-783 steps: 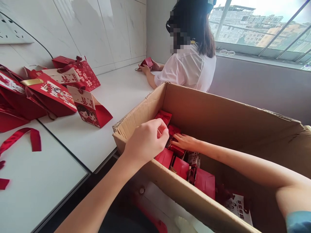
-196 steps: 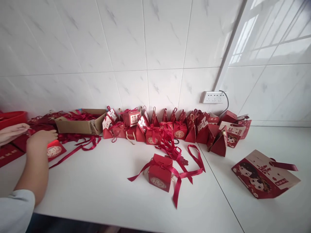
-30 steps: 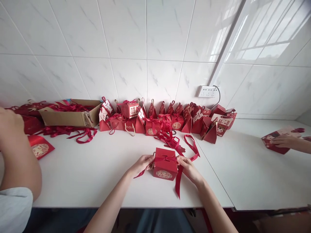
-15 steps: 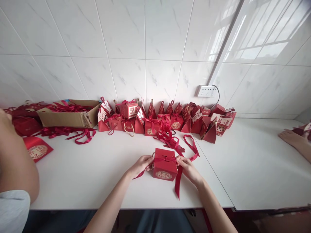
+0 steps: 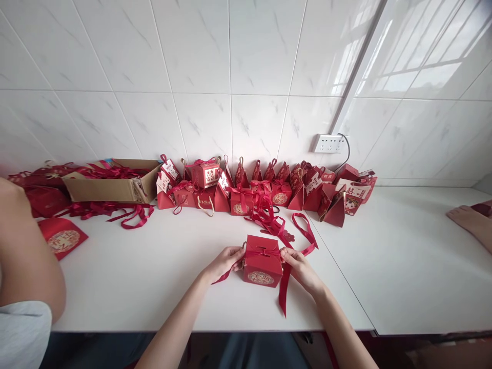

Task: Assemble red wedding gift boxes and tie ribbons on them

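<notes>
A red gift box (image 5: 263,269) with a gold round emblem stands on the white table between my hands. Across its top runs a dark red ribbon (image 5: 284,293), one tail hanging down the box's right front and the other end coming out under my left hand. My left hand (image 5: 230,260) is closed on the ribbon at the box's left side. At the right side, my right hand (image 5: 295,261) pinches the ribbon between thumb and fingers. Both hands touch or nearly touch the box walls. Just behind it lie loose ribbons (image 5: 303,230).
Along the tiled wall stands a row of red gift boxes (image 5: 242,202). A cardboard box (image 5: 103,190) of ribbons is at the left, near a flat red box (image 5: 64,237). Another person's arm (image 5: 31,251) reaches in at left, another person's hand (image 5: 467,218) at right. A power strip (image 5: 331,143) hangs on the wall.
The whole view has shifted slightly. My hands, the gift box and the ribbon keep nearly the same pose; the hand at far right has drawn a little further out of view.
</notes>
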`<action>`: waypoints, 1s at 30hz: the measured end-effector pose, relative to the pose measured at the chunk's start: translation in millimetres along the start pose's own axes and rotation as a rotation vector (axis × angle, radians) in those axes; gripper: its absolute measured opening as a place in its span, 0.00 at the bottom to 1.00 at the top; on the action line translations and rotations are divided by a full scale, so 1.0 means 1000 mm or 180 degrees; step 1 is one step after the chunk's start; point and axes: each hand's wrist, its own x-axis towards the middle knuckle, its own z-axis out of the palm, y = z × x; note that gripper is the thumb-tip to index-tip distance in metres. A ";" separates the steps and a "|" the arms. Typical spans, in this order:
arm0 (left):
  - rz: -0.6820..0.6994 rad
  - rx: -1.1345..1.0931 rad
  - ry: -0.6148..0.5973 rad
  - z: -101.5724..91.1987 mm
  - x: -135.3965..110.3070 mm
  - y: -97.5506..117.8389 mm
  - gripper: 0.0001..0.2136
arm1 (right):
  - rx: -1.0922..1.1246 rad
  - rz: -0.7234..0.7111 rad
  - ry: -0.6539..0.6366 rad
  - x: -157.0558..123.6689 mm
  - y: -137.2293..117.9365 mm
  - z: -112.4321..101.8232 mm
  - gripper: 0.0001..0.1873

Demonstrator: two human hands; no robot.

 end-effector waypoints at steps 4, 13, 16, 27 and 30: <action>0.0019 0.0066 0.0022 -0.001 -0.001 0.002 0.26 | -0.0222 -0.0051 0.0033 0.000 -0.003 0.001 0.23; 0.0033 0.0200 0.0110 0.003 -0.021 0.020 0.23 | -0.0762 -0.0032 0.0293 -0.012 -0.029 0.004 0.22; -0.0101 0.0326 -0.0077 0.007 -0.023 0.028 0.24 | -0.0835 -0.0037 0.0313 -0.016 -0.037 0.009 0.23; 0.0285 0.0609 0.0005 -0.004 0.013 0.029 0.21 | -0.1023 -0.0297 0.0093 0.015 -0.034 0.010 0.25; 0.0255 0.0556 0.0042 -0.012 0.028 0.035 0.21 | -0.1084 -0.0243 -0.0182 0.033 -0.044 -0.006 0.22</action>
